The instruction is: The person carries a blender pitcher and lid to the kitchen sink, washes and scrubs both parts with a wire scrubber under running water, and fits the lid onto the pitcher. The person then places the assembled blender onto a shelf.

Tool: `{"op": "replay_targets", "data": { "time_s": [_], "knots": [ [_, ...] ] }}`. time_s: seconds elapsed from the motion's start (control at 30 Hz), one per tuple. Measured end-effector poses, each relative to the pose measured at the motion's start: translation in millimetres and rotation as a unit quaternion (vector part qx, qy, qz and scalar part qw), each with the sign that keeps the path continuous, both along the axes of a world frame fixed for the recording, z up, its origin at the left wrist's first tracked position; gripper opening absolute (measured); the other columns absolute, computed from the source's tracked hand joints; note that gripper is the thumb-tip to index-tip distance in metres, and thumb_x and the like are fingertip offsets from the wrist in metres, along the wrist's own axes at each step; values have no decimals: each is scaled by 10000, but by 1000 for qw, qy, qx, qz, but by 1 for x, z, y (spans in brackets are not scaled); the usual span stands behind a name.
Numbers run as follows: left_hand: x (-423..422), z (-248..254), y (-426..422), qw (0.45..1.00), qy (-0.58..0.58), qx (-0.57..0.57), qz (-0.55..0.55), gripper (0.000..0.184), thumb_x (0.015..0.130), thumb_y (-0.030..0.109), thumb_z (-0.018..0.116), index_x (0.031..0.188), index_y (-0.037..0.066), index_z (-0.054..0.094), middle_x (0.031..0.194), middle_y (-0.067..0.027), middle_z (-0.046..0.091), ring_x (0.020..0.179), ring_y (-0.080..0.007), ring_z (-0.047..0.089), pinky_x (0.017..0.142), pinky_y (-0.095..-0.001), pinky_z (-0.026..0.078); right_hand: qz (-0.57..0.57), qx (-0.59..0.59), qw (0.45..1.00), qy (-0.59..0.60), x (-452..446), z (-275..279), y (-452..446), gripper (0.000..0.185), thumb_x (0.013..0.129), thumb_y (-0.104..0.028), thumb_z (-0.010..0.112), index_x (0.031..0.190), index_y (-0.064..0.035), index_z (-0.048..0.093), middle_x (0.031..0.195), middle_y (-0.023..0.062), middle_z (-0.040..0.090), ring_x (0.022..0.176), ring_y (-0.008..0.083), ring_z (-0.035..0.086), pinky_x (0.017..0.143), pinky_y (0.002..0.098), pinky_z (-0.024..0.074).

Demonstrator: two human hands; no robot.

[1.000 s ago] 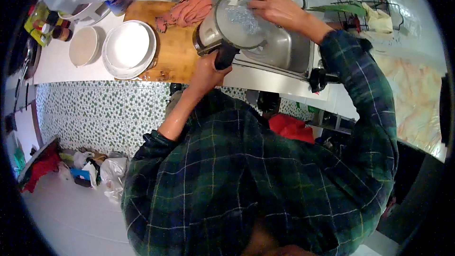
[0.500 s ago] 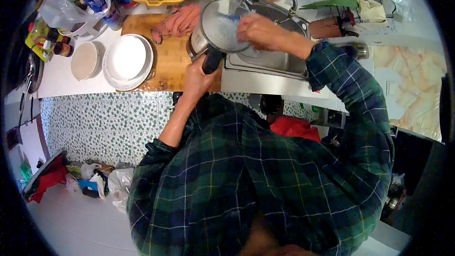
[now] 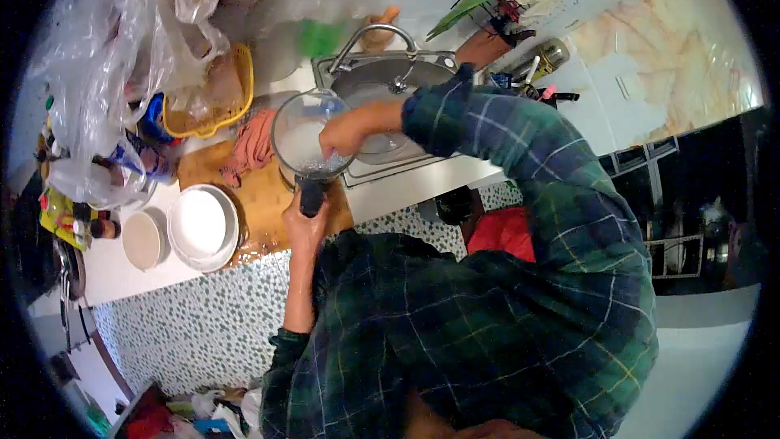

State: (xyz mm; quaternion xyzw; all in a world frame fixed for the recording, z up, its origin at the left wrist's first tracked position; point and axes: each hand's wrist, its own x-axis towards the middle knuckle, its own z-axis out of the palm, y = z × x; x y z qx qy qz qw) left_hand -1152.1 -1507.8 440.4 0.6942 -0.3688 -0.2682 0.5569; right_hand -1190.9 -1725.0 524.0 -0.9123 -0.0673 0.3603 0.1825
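Fingers of my right hand bend down past the rim of a glass jug, partly curled; whether they grip anything inside, I cannot tell. My left hand is closed around the jug's black handle, holding the vessel mouth-up between a wooden board and the steel sink. Whether its base rests on the board is hidden.

Judged by what shows, the work inside the jug is underway and unfinished: the interior looks cloudy white, with a glistening patch near the handle side, and my hand is inside the mouth. How much remains is impossible to read through the haze.

A pink cloth lies bunched beside the jug. Toward the left of the surface, a white bowl sits in a wider dish, next to a beige bowl; whether these have been dealt with is unclear. The curved faucet arches over the sink.
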Motion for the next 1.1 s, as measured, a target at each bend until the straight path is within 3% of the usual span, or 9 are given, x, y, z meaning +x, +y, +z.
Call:
{"op": "replay_targets", "data": {
  "time_s": [0.13,0.27,0.33,0.4,0.47,0.63,0.7,1.0,1.1],
  "knots": [
    [-1,-4,-4,1000,11,-1,-17,303,691,155,688,953,19,617,811,-145,654,715,-248,634,683,-324,490,-13,38,981,-188,-10,-73,-14,256,653,-111,544,890,-58,627,746,159,614,675,325,563,623,419,449],
    [9,10,3,988,54,112,-88,408,675,136,631,1059,12,575,931,-201,621,872,-332,590,747,-419,474,-94,65,982,151,-5,-57,-16,300,820,-133,524,1117,-107,560,919,128,639,751,248,609,673,389,500],
    [10,-6,7,993,0,61,-98,412,669,173,650,1040,11,578,931,-207,620,867,-343,594,719,-435,474,-73,143,987,5,-2,-6,-8,383,826,-71,502,1209,-79,504,1128,94,574,958,186,558,843,301,452],
    [7,-13,2,997,15,-25,-66,325,671,261,682,865,22,579,805,-192,623,767,-359,607,683,-430,482,-479,280,828,78,11,27,34,347,813,-44,521,1160,-35,510,1074,46,552,970,137,527,849,263,431],
    [7,-7,3,998,-15,-56,-11,306,670,276,695,748,6,575,705,-203,607,696,-381,599,628,-447,487,-563,281,777,16,22,31,39,336,832,-70,508,1166,-31,511,1072,52,561,963,141,536,831,266,443],
    [4,-12,0,996,4,-87,-15,358,659,312,708,762,-4,576,670,-218,593,691,-394,598,629,-455,487,-208,-25,955,-212,16,-4,18,327,877,-136,474,1181,-23,514,1066,68,584,947,152,559,785,273,472],
    [-3,-21,-7,999,-36,-29,-20,382,652,319,707,790,-13,578,676,-227,594,702,-403,598,636,-451,492,-622,193,758,-23,22,24,69,389,865,-146,490,1234,-21,483,1187,73,542,1001,149,539,796,258,463],
    [-1,-12,-4,999,-4,-17,-28,353,672,327,664,811,14,579,769,-218,614,751,-380,606,694,-467,487,-559,191,803,76,3,-10,20,275,909,-186,428,1106,-55,570,996,13,600,812,100,571,738,263,460],
    [0,-3,0,999,-2,-22,-24,329,692,308,657,840,25,578,809,-202,620,772,-376,599,725,-460,476,-547,199,810,74,13,74,71,232,894,-168,457,1060,-60,578,938,0,605,792,109,567,716,258,464]
  ]
}}
